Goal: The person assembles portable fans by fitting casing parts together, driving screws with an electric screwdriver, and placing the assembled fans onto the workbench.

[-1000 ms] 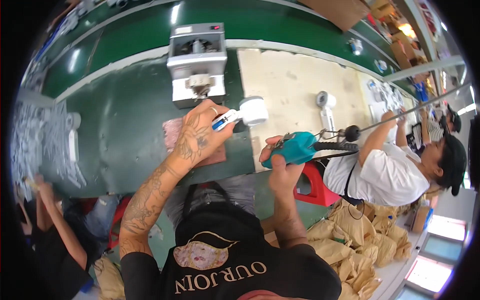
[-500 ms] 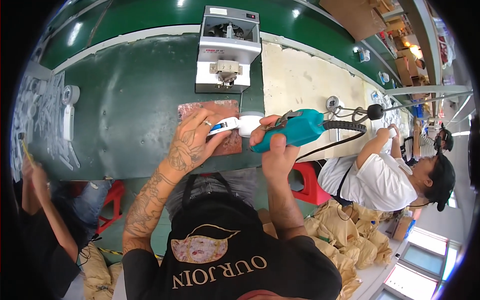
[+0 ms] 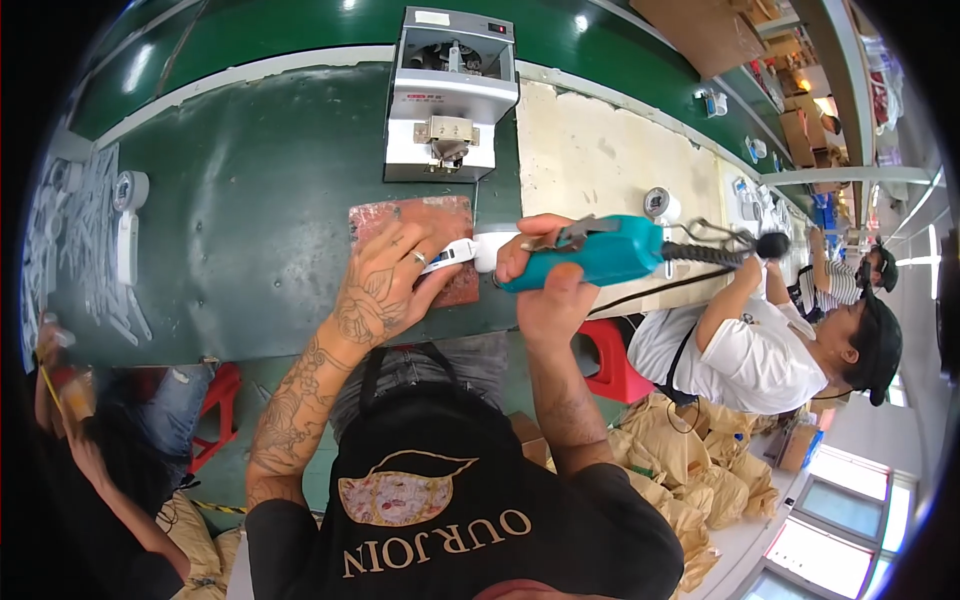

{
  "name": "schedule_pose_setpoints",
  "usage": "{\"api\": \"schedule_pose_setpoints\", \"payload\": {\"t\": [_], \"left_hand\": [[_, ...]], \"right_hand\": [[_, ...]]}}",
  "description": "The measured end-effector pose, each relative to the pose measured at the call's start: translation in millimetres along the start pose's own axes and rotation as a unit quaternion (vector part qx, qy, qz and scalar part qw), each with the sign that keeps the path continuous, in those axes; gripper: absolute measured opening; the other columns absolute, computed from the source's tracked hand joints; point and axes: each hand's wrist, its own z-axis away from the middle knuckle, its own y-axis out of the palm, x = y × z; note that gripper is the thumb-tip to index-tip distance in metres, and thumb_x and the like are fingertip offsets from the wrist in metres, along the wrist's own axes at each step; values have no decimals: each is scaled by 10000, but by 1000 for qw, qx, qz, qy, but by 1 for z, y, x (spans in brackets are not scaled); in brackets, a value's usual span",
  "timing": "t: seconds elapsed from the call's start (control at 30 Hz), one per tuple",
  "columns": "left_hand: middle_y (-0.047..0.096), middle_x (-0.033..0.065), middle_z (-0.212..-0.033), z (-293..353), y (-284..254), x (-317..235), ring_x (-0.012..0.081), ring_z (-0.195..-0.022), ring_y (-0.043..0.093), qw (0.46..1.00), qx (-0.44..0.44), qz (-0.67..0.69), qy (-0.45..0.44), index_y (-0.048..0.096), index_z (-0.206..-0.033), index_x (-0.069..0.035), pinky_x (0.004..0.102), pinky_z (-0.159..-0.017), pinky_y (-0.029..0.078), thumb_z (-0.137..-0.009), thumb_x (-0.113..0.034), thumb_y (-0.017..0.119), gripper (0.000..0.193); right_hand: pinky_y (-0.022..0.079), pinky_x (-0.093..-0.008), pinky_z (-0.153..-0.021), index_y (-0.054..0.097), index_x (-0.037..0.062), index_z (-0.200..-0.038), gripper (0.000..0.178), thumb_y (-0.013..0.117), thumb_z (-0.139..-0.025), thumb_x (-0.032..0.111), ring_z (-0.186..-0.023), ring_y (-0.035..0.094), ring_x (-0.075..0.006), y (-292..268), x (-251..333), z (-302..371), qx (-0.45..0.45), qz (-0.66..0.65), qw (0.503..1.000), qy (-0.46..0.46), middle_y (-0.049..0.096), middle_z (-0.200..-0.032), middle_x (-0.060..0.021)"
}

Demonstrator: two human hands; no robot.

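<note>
My left hand [image 3: 383, 283] is closed on the handle of a white handheld device [image 3: 458, 252], which has a dark strip on its handle and a wider white head. The device lies over a worn reddish-brown mat [image 3: 440, 214] on the bench. In my right hand [image 3: 552, 295] is a teal electric screwdriver [image 3: 605, 255], held level with its cabled end to the right. Its tip is hidden behind my fingers at the device's head, so I cannot tell whether they touch.
Behind the mat stands a grey-and-white bench machine [image 3: 447, 110]. Another white device [image 3: 128, 225] and many pale strips [image 3: 85, 245] lie at the left. A black cable [image 3: 650, 298] trails right. Co-workers sit on both sides, near a red stool [image 3: 615, 365].
The screwdriver's rear end and its cable have swung slightly to the right. The white device has turned a little in my left hand. The left co-worker's hands have moved.
</note>
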Motion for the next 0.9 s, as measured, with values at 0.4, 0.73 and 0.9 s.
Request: {"api": "schedule_pose_setpoints", "payload": {"t": [0.4, 0.73, 0.9], "left_hand": [[617, 54, -976, -20, -9, 15, 278, -984, 562, 998, 51, 8, -45, 770, -1126, -124, 435, -913, 438, -933, -270, 690, 255], [653, 37, -997, -15, -2, 20, 265, -977, 579, 999, 28, -8, -39, 781, -1105, -160, 438, -927, 441, -945, -283, 679, 226], [651, 36, -992, -16, 2, 19, 268, -981, 582, 999, 24, -14, -42, 787, -1084, -159, 446, -940, 441, -946, -282, 680, 214]], "right_hand": [[473, -325, -586, 584, -10, -1025, 661, 701, -902, 629, -632, 570, -190, 37, 1, -83, 31, -57, 996, -61, 555, -714, -75], [488, -298, -602, 592, -4, -1019, 373, 681, -1011, 359, -647, 579, -143, 65, -32, -122, 69, -47, 992, -99, 601, -753, -52], [499, -315, -582, 570, -9, -982, 412, 675, -1012, 389, -625, 575, -157, 62, -36, -122, 78, -5, 993, -91, 586, -735, -63]]}}
